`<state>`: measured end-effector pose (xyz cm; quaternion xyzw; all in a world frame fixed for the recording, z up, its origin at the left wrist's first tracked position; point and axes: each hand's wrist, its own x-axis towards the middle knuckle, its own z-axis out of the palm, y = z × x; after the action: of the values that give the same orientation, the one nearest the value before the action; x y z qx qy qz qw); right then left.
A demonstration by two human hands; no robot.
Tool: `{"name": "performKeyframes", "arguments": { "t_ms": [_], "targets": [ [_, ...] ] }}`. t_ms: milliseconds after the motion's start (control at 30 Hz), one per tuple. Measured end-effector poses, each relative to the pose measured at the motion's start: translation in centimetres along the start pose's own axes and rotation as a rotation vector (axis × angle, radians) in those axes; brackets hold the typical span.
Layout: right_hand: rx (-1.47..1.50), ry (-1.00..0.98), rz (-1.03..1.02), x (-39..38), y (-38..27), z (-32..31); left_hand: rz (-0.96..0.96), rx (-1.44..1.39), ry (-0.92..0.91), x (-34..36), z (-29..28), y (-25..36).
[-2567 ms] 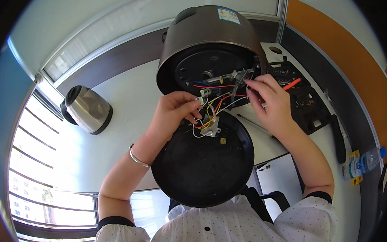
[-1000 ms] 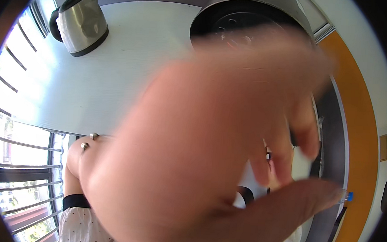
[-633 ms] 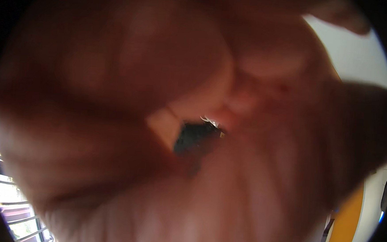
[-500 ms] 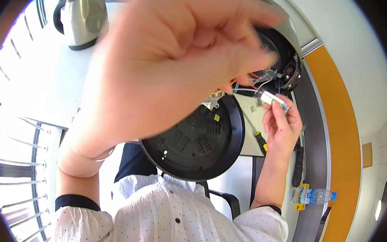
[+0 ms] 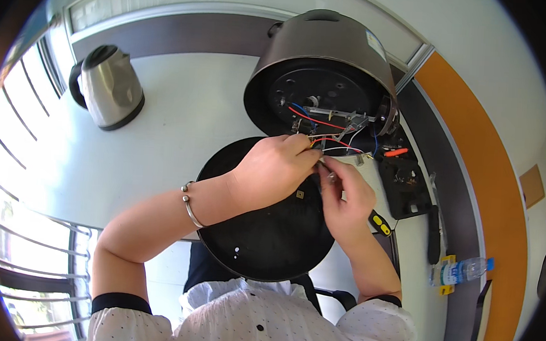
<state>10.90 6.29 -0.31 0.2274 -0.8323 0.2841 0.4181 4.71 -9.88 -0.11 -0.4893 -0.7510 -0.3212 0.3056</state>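
Observation:
My left hand and my right hand meet above a round black base cover, fingertips close together. The left is closed in a pinch beside thin coloured wires; what lies between its fingers is hidden. My right hand is closed on a small part with a clear end, mostly covered by its fingers. Behind the hands, a brown-grey cooker body lies on its side, its underside facing me. Red, blue and white wires and metal brackets show inside it. A small yellowish square lies in the cover.
A steel kettle stands on the white table at the left. To the right are a black tool case, a yellow-and-black screwdriver handle, an orange-handled tool and a water bottle.
My left hand has come down from close to the camera to meet my right hand at the wires. The right has moved left, still holding the small part. The view has shifted, revealing the cooker body.

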Motion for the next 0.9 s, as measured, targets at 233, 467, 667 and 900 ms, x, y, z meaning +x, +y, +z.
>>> {"name": "performKeyframes", "arguments": {
  "t_ms": [233,467,667,900],
  "targets": [
    [-0.092,0.059,-0.090,1.0,1.4,1.0,0.151,0.044,0.048,1.8,0.9,-2.2],
    [0.071,0.076,0.125,-0.1,1.7,0.5,-0.542,-0.657,-0.096,3.4,1.8,-5.2],
    [0.192,0.148,0.262,-1.8,1.6,-1.2,-0.725,-0.880,-0.151,4.8,2.2,-5.9],
    [0.287,0.218,0.308,-3.6,1.5,-2.4,-0.688,-0.799,-0.217,5.5,2.2,-6.5]
  ]
}}
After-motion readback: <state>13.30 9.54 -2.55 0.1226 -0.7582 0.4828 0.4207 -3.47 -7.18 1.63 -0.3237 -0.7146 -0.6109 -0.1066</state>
